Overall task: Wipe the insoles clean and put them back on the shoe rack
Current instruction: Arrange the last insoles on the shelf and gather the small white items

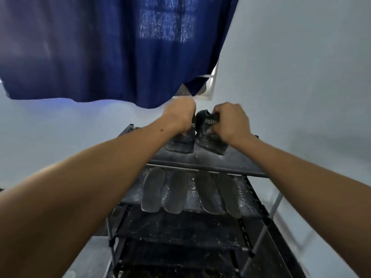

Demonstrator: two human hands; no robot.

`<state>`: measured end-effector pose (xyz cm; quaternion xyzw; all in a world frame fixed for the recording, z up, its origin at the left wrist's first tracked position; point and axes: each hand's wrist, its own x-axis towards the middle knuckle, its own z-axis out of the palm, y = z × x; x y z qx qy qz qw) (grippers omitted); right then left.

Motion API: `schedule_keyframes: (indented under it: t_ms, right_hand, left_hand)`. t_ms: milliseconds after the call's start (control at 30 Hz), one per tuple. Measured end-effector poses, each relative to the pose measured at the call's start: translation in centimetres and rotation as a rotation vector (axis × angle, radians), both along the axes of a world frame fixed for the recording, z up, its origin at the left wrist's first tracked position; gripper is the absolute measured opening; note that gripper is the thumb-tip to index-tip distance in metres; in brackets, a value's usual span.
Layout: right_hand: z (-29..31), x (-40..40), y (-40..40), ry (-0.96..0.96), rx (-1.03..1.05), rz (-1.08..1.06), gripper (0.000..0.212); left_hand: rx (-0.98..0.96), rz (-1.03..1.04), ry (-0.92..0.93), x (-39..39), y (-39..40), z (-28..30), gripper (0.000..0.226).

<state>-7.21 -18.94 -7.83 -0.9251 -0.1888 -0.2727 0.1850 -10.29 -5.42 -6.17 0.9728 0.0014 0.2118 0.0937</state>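
Four insoles lie side by side on the second shelf of the shoe rack, dusty-looking, so the wiping seems not yet done. On the top shelf, the left hand grips the left dark shoe and the right hand pinches the right dark shoe at its collar. No cloth is in view.

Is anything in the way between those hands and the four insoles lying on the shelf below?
Partly. Both the left hand and right hand grip dark shoes on the top shelf, whose front edge overhangs the insoles' far ends. Their near ends lie uncovered, so nothing visible blocks a reach from the front.
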Motion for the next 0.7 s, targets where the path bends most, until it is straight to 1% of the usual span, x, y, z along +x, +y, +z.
schedule_keyframes:
  t_ms: [67,167,267,433,500,567,600,633,700]
  right_hand:
    - [-2.0,0.5,1.4,-0.050,-0.024,0.016,0.018]
    - [-4.1,1.3,2.7,-0.071,-0.073,0.015,0.015]
    - [-5.5,2.1,3.0,-0.070,-0.103,0.001,0.014]
    - [-7.2,2.2,3.2,-0.064,-0.208,-0.013,0.028]
    - [-6.8,1.5,3.1,-0.053,-0.203,-0.025,0.032]
    - [-6.2,0.7,3.1,-0.057,-0.191,-0.047,0.035]
    - [-6.3,0.3,3.2,-0.090,-0.203,-0.059,0.036]
    - [-6.6,-0.1,3.3,-0.134,-0.199,-0.061,0.038]
    - [-8.4,-1.2,3.9,-0.212,-0.105,0.003,0.039]
  left_hand:
    - [0.019,0.005,-0.012,1.0,1.0,-1.9,0.029]
    - [0.041,0.018,-0.014,1.9,2.1,-4.2,0.032]
    - [0.027,0.039,-0.021,2.1,2.6,-5.3,0.033]
    - [-0.025,0.006,-0.015,2.1,3.0,-5.3,0.031]
    - [-0.023,-0.014,-0.039,1.7,3.4,-5.7,0.031]
    - [-0.035,-0.056,-0.124,0.7,4.1,-6.0,0.039]
    - [-0.054,-0.075,-0.193,-0.1,4.7,-6.3,0.042]
    - [-0.095,-0.091,-0.270,-1.1,5.5,-6.7,0.040]
    - [-0.222,-0.124,-0.375,-3.7,7.3,-8.2,0.027]
